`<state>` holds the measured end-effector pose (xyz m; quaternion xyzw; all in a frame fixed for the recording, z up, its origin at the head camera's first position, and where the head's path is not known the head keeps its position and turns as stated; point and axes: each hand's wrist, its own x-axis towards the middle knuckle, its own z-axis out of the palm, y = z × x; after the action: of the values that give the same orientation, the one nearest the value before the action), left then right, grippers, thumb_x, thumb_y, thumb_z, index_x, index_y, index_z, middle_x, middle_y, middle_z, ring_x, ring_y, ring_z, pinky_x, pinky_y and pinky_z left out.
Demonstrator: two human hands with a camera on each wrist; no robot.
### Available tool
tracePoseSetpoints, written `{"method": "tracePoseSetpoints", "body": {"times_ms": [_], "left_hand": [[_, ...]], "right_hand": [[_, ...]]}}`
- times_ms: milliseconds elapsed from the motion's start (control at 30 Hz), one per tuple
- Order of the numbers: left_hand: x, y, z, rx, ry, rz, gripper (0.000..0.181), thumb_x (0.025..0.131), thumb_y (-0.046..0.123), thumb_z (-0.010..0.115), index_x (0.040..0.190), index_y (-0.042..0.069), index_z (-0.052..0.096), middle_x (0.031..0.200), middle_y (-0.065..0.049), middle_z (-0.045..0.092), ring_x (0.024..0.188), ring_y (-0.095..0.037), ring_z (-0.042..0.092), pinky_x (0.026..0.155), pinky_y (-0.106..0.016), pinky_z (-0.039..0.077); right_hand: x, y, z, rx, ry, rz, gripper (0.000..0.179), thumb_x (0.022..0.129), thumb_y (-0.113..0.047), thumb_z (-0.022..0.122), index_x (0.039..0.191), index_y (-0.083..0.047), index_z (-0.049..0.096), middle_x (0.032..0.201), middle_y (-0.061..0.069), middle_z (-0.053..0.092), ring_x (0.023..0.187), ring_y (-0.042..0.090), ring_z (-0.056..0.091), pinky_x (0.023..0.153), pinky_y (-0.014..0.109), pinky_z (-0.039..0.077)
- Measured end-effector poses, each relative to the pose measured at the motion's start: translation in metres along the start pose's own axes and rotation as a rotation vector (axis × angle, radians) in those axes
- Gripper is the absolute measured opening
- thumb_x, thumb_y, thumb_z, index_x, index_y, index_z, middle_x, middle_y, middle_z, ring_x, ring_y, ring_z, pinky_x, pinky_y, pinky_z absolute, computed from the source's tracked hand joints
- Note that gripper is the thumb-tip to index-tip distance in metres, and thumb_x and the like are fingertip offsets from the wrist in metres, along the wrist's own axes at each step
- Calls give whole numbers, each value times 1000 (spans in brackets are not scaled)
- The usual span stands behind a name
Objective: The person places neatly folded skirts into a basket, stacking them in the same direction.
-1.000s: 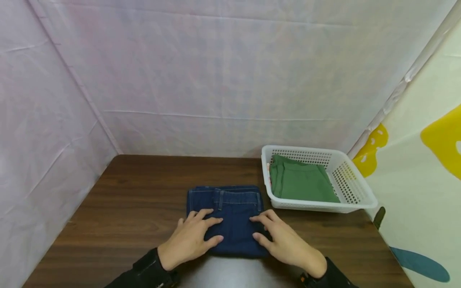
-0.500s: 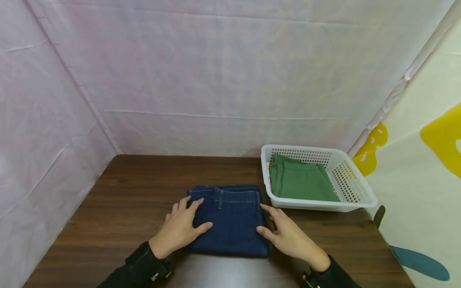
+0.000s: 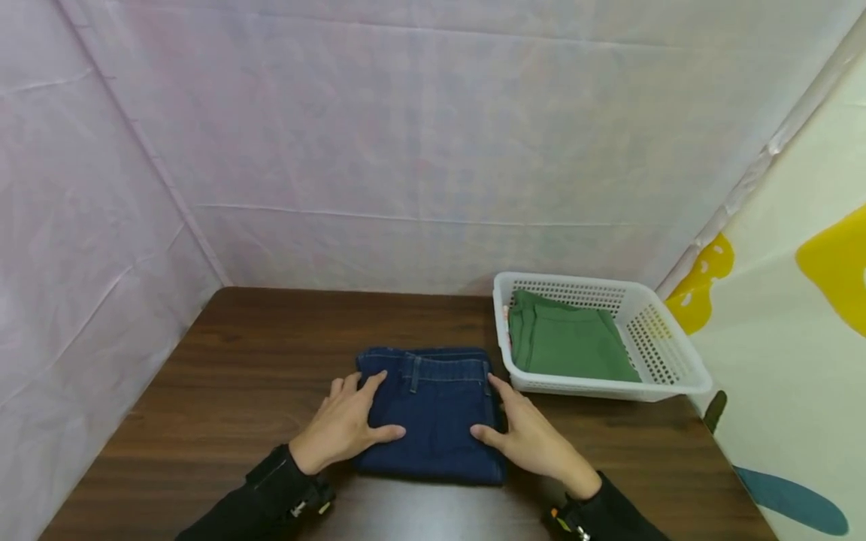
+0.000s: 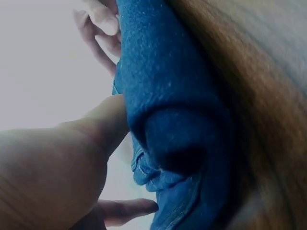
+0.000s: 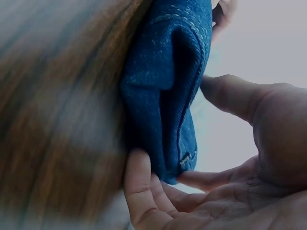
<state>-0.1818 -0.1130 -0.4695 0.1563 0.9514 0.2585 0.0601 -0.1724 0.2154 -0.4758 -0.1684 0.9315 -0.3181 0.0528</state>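
A folded pair of dark blue jeans (image 3: 433,421) lies on the table, waistband toward the far side. My left hand (image 3: 341,421) rests on its left part, thumb and index finger spread on the top face. In the left wrist view, the thumb presses the denim (image 4: 168,62) from above and one fingertip touches it lower down. My right hand (image 3: 534,436) holds the right edge, thumb on top. The right wrist view shows its fingers (image 5: 139,177) bent at the side of the folded layers (image 5: 163,96), down by the tabletop.
A white perforated basket (image 3: 676,353) stands at the back right, close to the jeans, with folded green clothing (image 3: 575,342) inside. The brown wooden table (image 3: 223,406) meets pale fabric walls (image 3: 406,150) at the back and left. A patterned sheet (image 3: 791,361) hangs at the right.
My left hand has slid from the middle of the jeans out to the left side. My right hand has moved to the right edge, its fingers going down beside it.
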Motion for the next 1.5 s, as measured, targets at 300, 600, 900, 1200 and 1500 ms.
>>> {"method": "tracePoseSetpoints", "body": {"times_ms": [300, 600, 900, 1200, 1500], "left_hand": [[4, 7, 5, -75, -54, 20, 96, 82, 58, 79, 157, 20, 35, 152, -27, 33, 138, -47, 31, 97, -64, 42], [4, 9, 9, -82, -37, 57, 97, 82, 50, 82, 158, 15, 32, 151, -21, 38, 135, -41, 36, 100, -59, 41], [5, 10, 11, -105, -44, 88, 101, 82, 44, 84, 161, 18, 26, 151, -19, 39, 139, -39, 37, 115, -62, 20], [4, 13, 11, -102, -48, 99, 99, 81, 41, 85, 160, 33, 26, 149, -21, 39, 136, -49, 36, 107, -68, 29], [3, 13, 9, -139, -112, 68, 93, 83, 39, 84, 158, 39, 29, 158, -29, 23, 140, -54, 25, 99, -71, 36]], "right_hand": [[5, -1, 5, 53, -27, 16, 112, 82, -55, 80, 162, -12, 14, 162, 13, 22, 145, 36, 25, 110, 58, 33], [13, 4, 5, 59, -12, -24, 118, 77, -54, 85, 162, -14, 14, 161, 13, 25, 142, 33, 31, 108, 52, 37], [13, 4, 4, 91, -20, -52, 118, 76, -50, 87, 162, -17, 15, 155, 15, 35, 138, 33, 38, 105, 53, 40], [12, 4, 2, 109, -17, -82, 116, 76, -46, 88, 163, -24, 14, 153, 9, 40, 127, 30, 50, 99, 50, 46], [12, 4, 3, 142, -58, -89, 118, 77, -47, 87, 163, -26, 9, 149, 10, 46, 126, 25, 51, 100, 51, 45]]}}
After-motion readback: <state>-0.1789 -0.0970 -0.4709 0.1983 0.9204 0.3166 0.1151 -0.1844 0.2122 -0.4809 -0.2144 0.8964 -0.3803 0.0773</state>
